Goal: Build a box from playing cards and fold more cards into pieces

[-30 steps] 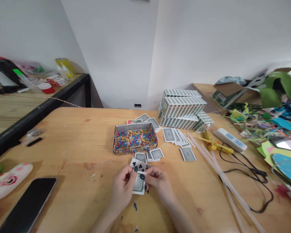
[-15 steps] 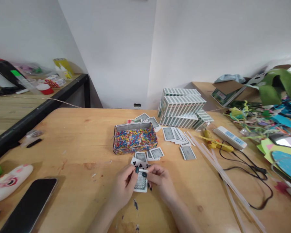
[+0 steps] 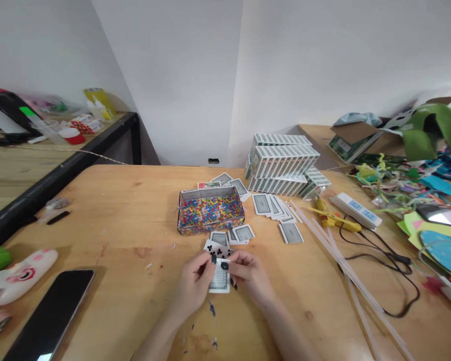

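A playing card (image 3: 219, 283), its grey patterned back showing, is at the lower centre of the frame, held just above the wooden table (image 3: 128, 210). The left hand (image 3: 196, 281) pinches its upper left corner between thumb and fingers; the right hand (image 3: 250, 276) pinches near its upper right, fingers closed on it too. Dark polish covers the nails. Just beyond the fingertips, a club card (image 3: 215, 246) shows its face. At the centre is an open box (image 3: 210, 228) with a bright multicoloured pattern, more back-up cards (image 3: 244, 232) lying near its front. Right of centre, a fan of cards (image 3: 262, 204) lies below stacked striped boxes (image 3: 285, 160). Farther right are a yellow glue gun (image 3: 325, 216) and a white power strip (image 3: 357, 210). A dark phone (image 3: 52, 316) rests at lower left.
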{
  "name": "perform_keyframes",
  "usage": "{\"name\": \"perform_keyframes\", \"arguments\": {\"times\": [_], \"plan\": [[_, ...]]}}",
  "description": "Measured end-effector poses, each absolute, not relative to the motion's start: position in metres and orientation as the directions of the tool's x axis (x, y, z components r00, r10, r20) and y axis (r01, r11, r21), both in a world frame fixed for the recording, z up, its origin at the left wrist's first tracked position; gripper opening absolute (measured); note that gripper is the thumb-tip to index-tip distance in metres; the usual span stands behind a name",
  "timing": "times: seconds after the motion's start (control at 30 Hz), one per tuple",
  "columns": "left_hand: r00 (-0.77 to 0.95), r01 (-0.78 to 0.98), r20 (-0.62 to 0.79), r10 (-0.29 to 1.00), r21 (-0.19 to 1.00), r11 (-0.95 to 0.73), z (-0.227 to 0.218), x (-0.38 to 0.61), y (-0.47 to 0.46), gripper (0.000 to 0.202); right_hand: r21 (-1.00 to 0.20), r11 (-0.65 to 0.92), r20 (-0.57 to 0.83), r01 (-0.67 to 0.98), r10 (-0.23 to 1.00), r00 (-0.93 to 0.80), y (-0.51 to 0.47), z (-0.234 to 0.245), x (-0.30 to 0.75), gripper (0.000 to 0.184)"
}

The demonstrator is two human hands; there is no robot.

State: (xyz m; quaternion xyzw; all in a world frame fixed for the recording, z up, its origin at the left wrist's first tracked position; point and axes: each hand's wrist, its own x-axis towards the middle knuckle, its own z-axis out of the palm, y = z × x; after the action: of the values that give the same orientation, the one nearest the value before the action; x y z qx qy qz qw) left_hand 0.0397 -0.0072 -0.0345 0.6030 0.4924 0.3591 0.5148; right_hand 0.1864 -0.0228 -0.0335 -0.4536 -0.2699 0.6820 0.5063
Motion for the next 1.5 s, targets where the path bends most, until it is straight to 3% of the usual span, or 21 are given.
{"name": "perform_keyframes", "arguments": {"times": [0.2,0.43,0.73,0.9,1.23,1.5], "plan": [[0.202,0.240,-0.073,0.977,0.971,0.023,-0.036,0.042,-0.006,0.032,-0.835,-0.322,-0.332,-0.446,0.941,-0.058,-0.021,-0.036,0.187,0.020],[0.294,0.207,-0.092,0.952,0.978,0.031,-0.033,0.040,-0.006,0.029,-0.839,-0.309,-0.313,-0.447,0.947,-0.067,-0.020,-0.038,0.186,0.018],[0.282,0.200,-0.096,0.955,0.979,0.040,-0.029,0.042,-0.008,0.031,-0.844,-0.323,-0.326,-0.427,0.943,-0.069,-0.020,-0.038,0.188,0.019],[0.280,0.270,-0.075,0.957,0.963,-0.003,-0.028,0.043,-0.005,0.033,-0.868,-0.271,-0.302,-0.417,0.953,0.008,-0.019,-0.040,0.190,0.019],[0.331,0.220,0.006,0.944,0.972,-0.083,-0.026,0.046,-0.008,0.026,-0.880,-0.218,-0.264,-0.421,0.963,0.054,-0.019,-0.045,0.192,0.015],[0.263,0.237,0.034,0.964,0.967,-0.098,-0.038,0.055,-0.006,0.028,-0.887,-0.197,-0.257,-0.419,0.962,0.093,-0.018,-0.047,0.196,0.016]]}}
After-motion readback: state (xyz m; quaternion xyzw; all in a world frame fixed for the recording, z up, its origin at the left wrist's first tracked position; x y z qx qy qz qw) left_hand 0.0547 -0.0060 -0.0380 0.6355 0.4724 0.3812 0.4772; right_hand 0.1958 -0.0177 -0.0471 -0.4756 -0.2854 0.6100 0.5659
